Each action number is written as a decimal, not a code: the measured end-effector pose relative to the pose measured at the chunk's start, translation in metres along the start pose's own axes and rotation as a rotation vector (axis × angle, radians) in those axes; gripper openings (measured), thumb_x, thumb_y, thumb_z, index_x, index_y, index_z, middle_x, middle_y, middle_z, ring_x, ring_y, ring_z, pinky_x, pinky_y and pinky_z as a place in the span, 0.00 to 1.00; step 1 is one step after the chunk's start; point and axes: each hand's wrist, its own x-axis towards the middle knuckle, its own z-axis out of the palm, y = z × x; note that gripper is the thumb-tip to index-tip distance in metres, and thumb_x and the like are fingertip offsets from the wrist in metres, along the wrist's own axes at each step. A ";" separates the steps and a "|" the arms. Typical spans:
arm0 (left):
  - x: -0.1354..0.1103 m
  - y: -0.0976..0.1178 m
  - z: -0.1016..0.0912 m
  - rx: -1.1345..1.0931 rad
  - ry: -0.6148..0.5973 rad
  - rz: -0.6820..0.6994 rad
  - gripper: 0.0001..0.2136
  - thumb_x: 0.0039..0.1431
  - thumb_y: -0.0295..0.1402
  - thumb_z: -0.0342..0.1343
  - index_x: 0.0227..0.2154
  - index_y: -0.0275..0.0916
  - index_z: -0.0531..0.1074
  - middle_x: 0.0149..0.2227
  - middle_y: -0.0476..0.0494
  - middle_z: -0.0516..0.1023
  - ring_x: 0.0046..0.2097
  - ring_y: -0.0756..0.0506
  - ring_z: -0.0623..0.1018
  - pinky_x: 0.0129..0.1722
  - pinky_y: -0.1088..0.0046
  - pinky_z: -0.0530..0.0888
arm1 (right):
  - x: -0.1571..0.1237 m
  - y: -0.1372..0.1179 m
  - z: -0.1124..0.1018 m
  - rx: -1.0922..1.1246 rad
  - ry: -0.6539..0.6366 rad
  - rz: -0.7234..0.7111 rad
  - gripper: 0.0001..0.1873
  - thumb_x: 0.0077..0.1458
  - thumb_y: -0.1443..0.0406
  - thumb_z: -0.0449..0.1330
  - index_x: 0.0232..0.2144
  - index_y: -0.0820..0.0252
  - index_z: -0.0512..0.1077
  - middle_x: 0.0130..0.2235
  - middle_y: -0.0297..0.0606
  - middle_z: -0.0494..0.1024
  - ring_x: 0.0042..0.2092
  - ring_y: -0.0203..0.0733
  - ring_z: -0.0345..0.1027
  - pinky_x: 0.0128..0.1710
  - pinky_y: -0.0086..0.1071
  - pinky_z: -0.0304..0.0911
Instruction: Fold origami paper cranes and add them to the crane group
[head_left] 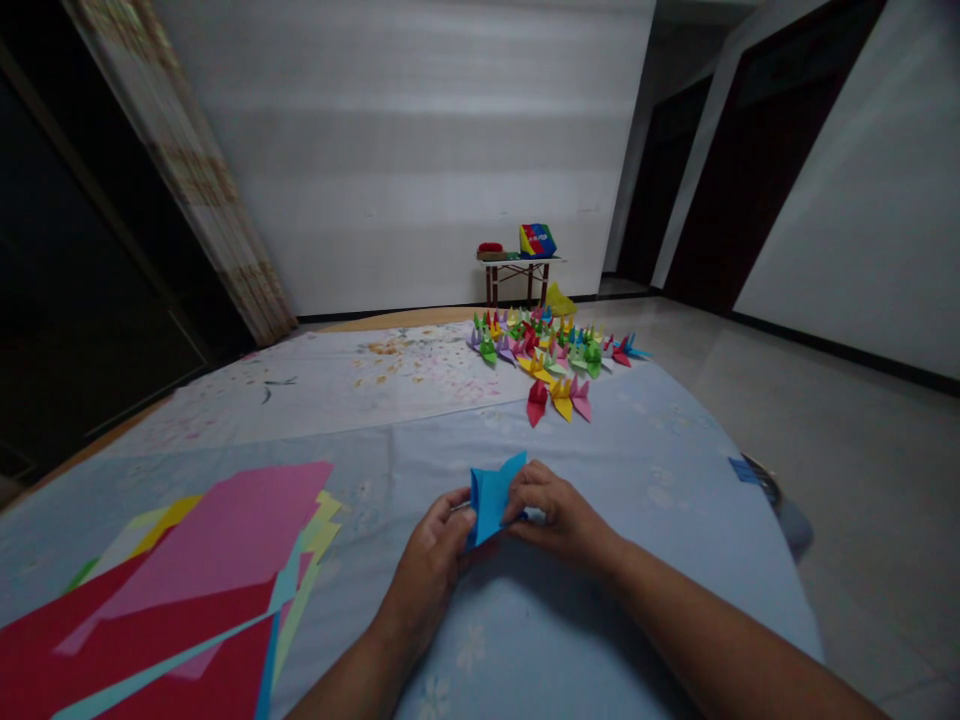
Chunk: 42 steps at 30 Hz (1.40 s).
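**Blue folded paper [492, 497] between two hands, above a cloth-covered surface [409, 318]**

The paper is raised just in front of the person, over the near part of the surface. Its upper edge stands in two points, with an opening between layers visible at the left. It is probably very light and fairly crisp: firm along its creases, yielding across its flat faces, and easily crumpled or torn by a hard squeeze. Slipping seems a small risk; the folded edges appear the soundest places for a fingertip hold. The left hand [437, 545] grips the lower left edge between thumb and fingers. The right hand [559, 510] pinches the right side, its curled fingers hiding that edge and part of the folds; the hands themselves are the chief obstruction.

Beyond the right hand stand folded paper birds [562, 398] in many colours, three in a front row and a denser cluster behind. To the left, well apart from the paper, loose coloured sheets [217, 540] overlap in an untidy fan near the left forearm. Pale blue cloth [675, 480] lies beneath, with a white floral cloth [322, 370] farther off. Against the far wall, a small stand [525, 261] bears a multicoloured box-like object [537, 240].
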 end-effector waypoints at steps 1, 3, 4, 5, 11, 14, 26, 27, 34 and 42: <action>0.000 0.000 0.001 0.011 -0.001 0.000 0.19 0.48 0.39 0.59 0.42 0.38 0.67 0.40 0.41 0.76 0.41 0.43 0.76 0.37 0.68 0.72 | 0.000 0.000 0.000 0.021 0.001 0.009 0.04 0.49 0.64 0.60 0.25 0.59 0.71 0.30 0.37 0.69 0.35 0.38 0.62 0.36 0.33 0.60; 0.001 -0.001 0.002 0.028 -0.013 -0.002 0.21 0.46 0.39 0.60 0.43 0.37 0.67 0.41 0.40 0.76 0.42 0.42 0.75 0.38 0.69 0.72 | 0.000 -0.001 0.001 0.088 0.007 0.043 0.06 0.48 0.62 0.62 0.24 0.59 0.71 0.29 0.36 0.70 0.35 0.38 0.63 0.36 0.32 0.60; 0.001 -0.001 0.002 0.037 -0.024 0.001 0.21 0.45 0.39 0.61 0.43 0.37 0.67 0.42 0.39 0.76 0.42 0.42 0.75 0.38 0.69 0.72 | 0.000 -0.002 0.001 0.129 0.014 0.069 0.08 0.47 0.61 0.62 0.24 0.60 0.70 0.29 0.36 0.70 0.35 0.38 0.63 0.36 0.32 0.61; 0.001 -0.002 0.003 0.046 -0.032 0.010 0.22 0.45 0.39 0.61 0.43 0.37 0.66 0.42 0.39 0.76 0.42 0.42 0.75 0.38 0.69 0.72 | 0.000 -0.002 0.001 0.174 0.021 0.099 0.10 0.47 0.59 0.62 0.24 0.60 0.70 0.29 0.36 0.70 0.34 0.37 0.64 0.36 0.32 0.61; 0.003 -0.006 0.002 0.115 -0.041 0.057 0.21 0.46 0.35 0.61 0.44 0.37 0.66 0.44 0.39 0.75 0.44 0.43 0.74 0.43 0.68 0.70 | 0.000 -0.003 0.000 0.331 0.104 0.327 0.12 0.51 0.57 0.58 0.26 0.61 0.67 0.27 0.33 0.69 0.30 0.34 0.62 0.32 0.29 0.60; 0.004 -0.010 0.002 0.129 0.010 0.072 0.23 0.43 0.33 0.62 0.45 0.38 0.65 0.42 0.39 0.76 0.42 0.44 0.75 0.45 0.69 0.68 | -0.001 0.000 0.003 0.289 0.186 0.394 0.11 0.54 0.58 0.55 0.27 0.61 0.65 0.25 0.31 0.67 0.29 0.33 0.60 0.31 0.27 0.59; 0.001 0.006 0.003 0.185 0.157 0.054 0.32 0.43 0.30 0.59 0.54 0.43 0.57 0.45 0.41 0.73 0.35 0.47 0.76 0.34 0.74 0.70 | -0.003 -0.010 0.006 0.064 0.080 0.213 0.02 0.57 0.66 0.49 0.34 0.58 0.61 0.30 0.34 0.68 0.32 0.35 0.64 0.33 0.28 0.61; 0.001 0.008 0.002 0.202 0.163 0.037 0.28 0.43 0.30 0.59 0.51 0.41 0.61 0.44 0.41 0.73 0.34 0.47 0.76 0.33 0.74 0.70 | -0.003 -0.011 0.006 0.054 0.054 0.192 0.02 0.57 0.66 0.50 0.34 0.58 0.61 0.31 0.34 0.68 0.32 0.35 0.64 0.33 0.28 0.61; 0.005 0.008 -0.007 0.277 0.100 0.016 0.12 0.40 0.30 0.62 0.31 0.36 0.71 0.29 0.46 0.77 0.30 0.47 0.76 0.31 0.74 0.71 | -0.004 -0.012 0.008 0.048 0.006 0.115 0.02 0.56 0.67 0.51 0.34 0.59 0.62 0.30 0.35 0.69 0.32 0.34 0.64 0.33 0.27 0.61; 0.006 -0.003 -0.006 0.349 0.192 0.195 0.08 0.43 0.33 0.60 0.28 0.37 0.71 0.38 0.42 0.77 0.39 0.42 0.76 0.37 0.68 0.72 | -0.003 -0.011 0.008 -0.014 -0.066 0.141 0.19 0.46 0.69 0.59 0.43 0.58 0.65 0.41 0.39 0.72 0.43 0.41 0.66 0.43 0.34 0.62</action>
